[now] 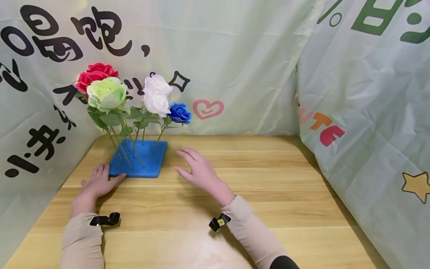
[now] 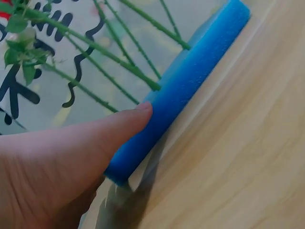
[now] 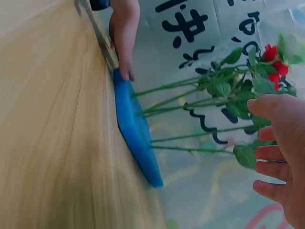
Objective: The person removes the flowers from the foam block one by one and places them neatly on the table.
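Blue foam base [image 1: 155, 157]: artificial roses [image 1: 107, 94] standing in it
Left hand [image 1: 100, 182]: thumb spread, touching base
Right hand [image 1: 202, 171]: fingers apart, near base

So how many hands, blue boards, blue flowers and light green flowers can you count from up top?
Hands, left hand and right hand: 2
Blue board: 1
Blue flower: 1
Light green flower: 1
Total: 5
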`<action>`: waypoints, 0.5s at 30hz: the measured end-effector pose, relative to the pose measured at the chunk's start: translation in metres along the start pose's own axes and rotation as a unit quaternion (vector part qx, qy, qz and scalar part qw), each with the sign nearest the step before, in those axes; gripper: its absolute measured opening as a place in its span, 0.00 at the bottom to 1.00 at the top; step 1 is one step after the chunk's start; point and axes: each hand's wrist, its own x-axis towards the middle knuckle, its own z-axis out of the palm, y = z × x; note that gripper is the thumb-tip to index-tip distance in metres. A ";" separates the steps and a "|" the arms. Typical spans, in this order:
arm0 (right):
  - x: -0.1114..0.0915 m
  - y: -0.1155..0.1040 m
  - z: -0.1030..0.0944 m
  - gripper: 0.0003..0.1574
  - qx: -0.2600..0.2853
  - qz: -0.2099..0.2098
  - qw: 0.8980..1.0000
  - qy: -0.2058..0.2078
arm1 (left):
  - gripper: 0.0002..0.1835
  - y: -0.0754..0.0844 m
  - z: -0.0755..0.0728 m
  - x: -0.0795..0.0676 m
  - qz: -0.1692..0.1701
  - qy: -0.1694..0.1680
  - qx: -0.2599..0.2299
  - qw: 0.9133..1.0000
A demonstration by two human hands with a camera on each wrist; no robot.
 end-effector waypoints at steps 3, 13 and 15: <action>0.008 -0.007 0.002 0.33 0.003 -0.009 1.000 0.001 | 0.60 0.003 0.003 0.004 0.001 0.006 0.007 1.000; 0.038 -0.033 -0.002 0.32 0.022 -0.039 0.999 0.015 | 0.61 0.010 0.006 -0.001 -0.011 0.011 0.000 1.000; 0.045 -0.038 -0.004 0.31 0.020 -0.047 0.998 0.025 | 0.61 0.008 0.007 -0.001 -0.012 0.012 -0.001 1.000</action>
